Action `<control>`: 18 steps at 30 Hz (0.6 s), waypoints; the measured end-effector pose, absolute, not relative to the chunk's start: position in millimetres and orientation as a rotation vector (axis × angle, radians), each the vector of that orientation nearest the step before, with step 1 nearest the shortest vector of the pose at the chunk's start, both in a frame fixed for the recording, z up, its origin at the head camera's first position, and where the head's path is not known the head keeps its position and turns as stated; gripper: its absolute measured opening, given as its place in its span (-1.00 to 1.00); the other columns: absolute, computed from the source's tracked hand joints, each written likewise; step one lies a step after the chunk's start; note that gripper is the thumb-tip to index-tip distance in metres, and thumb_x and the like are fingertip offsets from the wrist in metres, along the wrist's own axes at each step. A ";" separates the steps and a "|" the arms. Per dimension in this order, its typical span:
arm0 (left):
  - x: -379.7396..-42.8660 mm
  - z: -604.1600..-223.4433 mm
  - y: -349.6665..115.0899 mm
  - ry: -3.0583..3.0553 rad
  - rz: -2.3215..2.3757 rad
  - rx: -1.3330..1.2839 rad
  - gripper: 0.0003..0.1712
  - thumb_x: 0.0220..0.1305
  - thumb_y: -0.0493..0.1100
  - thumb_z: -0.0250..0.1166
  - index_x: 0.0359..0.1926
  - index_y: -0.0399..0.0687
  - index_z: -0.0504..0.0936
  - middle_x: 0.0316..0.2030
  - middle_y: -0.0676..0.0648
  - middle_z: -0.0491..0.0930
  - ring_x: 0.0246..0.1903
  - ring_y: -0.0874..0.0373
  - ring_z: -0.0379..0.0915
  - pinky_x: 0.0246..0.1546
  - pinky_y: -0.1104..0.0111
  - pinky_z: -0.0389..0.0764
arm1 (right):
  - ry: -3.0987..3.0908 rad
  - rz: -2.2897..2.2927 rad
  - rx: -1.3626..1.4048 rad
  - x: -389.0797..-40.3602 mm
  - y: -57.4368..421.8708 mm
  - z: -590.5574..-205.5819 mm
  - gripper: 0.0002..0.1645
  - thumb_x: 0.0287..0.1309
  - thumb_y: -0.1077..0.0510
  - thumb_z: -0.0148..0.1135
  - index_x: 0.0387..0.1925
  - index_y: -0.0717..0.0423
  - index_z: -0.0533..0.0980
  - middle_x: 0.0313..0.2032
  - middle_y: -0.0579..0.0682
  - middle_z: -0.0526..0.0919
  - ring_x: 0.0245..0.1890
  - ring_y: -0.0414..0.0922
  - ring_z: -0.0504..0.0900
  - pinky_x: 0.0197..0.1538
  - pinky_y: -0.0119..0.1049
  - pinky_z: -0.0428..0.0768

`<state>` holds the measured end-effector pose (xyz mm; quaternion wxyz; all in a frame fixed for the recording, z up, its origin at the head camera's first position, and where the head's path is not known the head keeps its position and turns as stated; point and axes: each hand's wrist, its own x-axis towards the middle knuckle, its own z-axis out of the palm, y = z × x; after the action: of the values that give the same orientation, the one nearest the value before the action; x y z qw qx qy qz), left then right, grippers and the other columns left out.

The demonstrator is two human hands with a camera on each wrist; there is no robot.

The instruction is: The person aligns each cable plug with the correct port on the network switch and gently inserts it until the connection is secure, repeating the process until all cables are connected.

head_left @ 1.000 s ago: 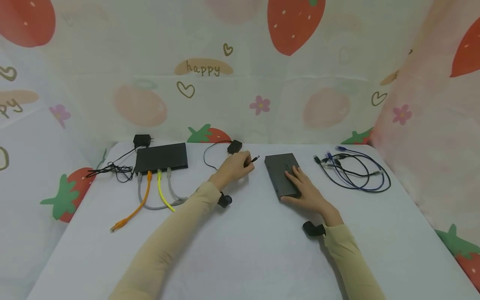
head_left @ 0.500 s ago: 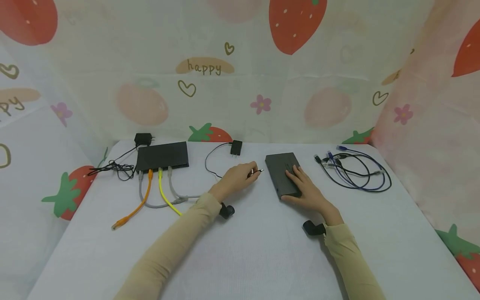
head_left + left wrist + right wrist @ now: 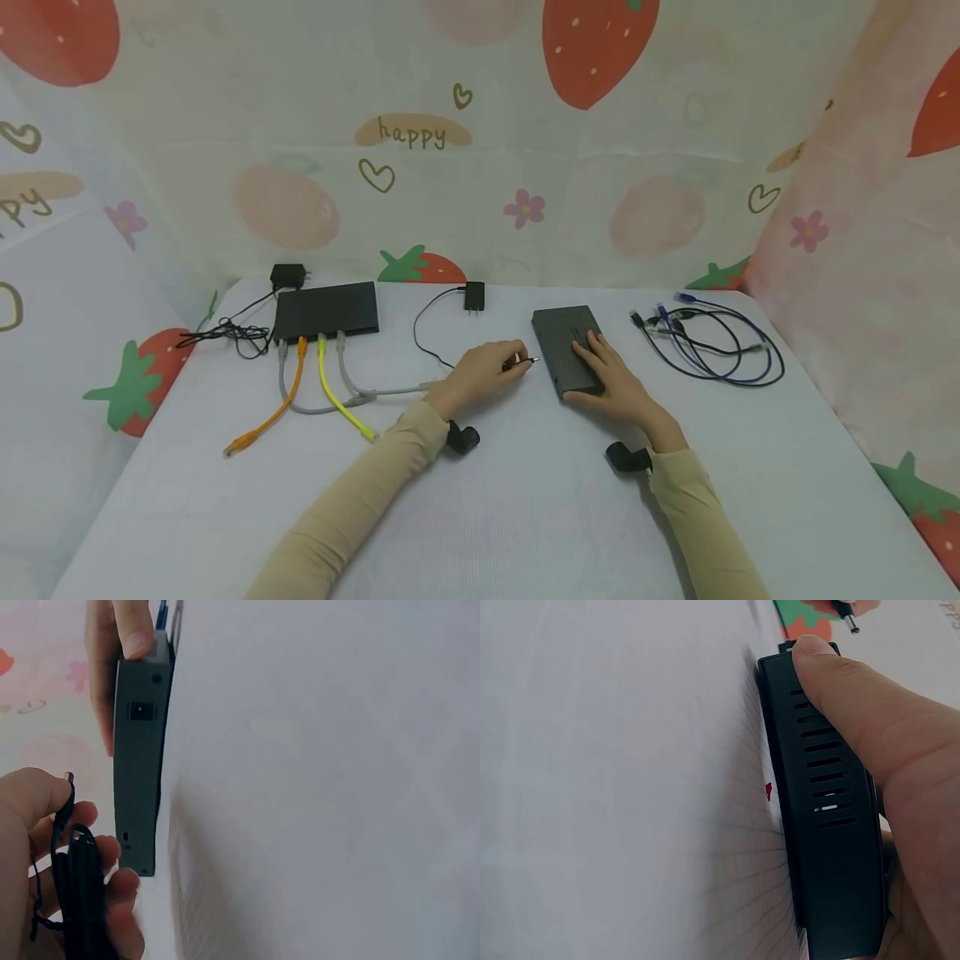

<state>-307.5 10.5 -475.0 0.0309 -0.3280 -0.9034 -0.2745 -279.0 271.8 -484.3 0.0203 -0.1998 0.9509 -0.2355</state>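
Observation:
My left hand [image 3: 483, 375] holds a bundled black power cord [image 3: 82, 900], its barrel plug [image 3: 64, 810] pinched near the thumb and pointing toward a dark grey network switch [image 3: 561, 346]. A small gap separates plug and switch in the head view. A round power socket [image 3: 141, 711] shows on the switch's narrow side in the left wrist view. On the switch lies my right hand [image 3: 618, 387], fingers across its top and thumb along the vented edge. The cord runs back to a black power adapter [image 3: 474, 296] on the table.
On the left, a black network switch [image 3: 326, 310] has grey, orange [image 3: 262, 435] and yellow [image 3: 345, 404] network cables plugged in. Behind it sits another black adapter [image 3: 287, 276] with a tangled cord [image 3: 236, 335]. Coiled black and blue cables [image 3: 712, 350] lie at the right.
My left hand has come nearer and to the right with the plug, away from the adapter, which now lies fully visible. My right hand stays on the grey switch.

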 end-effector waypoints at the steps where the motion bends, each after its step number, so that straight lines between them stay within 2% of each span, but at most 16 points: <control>1: -306.8 -475.1 11.4 -2.780 -0.841 -1.016 -0.83 0.33 0.00 0.10 -0.20 0.08 0.56 -0.47 0.13 0.53 -0.47 0.29 0.38 -0.45 0.45 0.41 | 2.951 -0.731 -0.620 -279.1 272.0 -484.6 0.08 -0.02 -0.32 0.25 0.43 -0.08 0.00 0.45 0.08 -0.21 0.44 0.07 -0.28 0.28 0.27 0.05; 11: -303.3 -479.5 19.9 -2.829 -0.821 -1.087 -0.80 0.32 -0.01 0.13 -0.30 0.01 0.57 -0.48 0.10 0.50 -0.48 0.28 0.36 -0.41 0.45 0.41 | 2.960 -0.733 -0.654 -279.0 269.6 -484.5 0.08 -0.01 -0.30 0.26 0.43 -0.06 -0.01 0.45 0.11 -0.20 0.44 0.10 -0.27 0.25 0.30 0.06; 18: -299.5 -485.7 29.7 -2.867 -0.767 -1.155 -0.77 0.36 0.00 0.07 -0.32 0.00 0.53 -0.45 0.09 0.47 -0.48 0.29 0.32 -0.43 0.49 0.37 | 2.948 -0.742 -0.649 -277.7 270.0 -483.2 0.06 0.01 -0.25 0.28 0.43 -0.03 0.00 0.45 0.13 -0.20 0.44 0.10 -0.28 0.26 0.30 0.03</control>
<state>-299.5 29.7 -485.7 -0.0213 -0.3625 -0.9001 -0.2408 -277.7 270.0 -483.2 0.0167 -0.2088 0.9482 -0.2387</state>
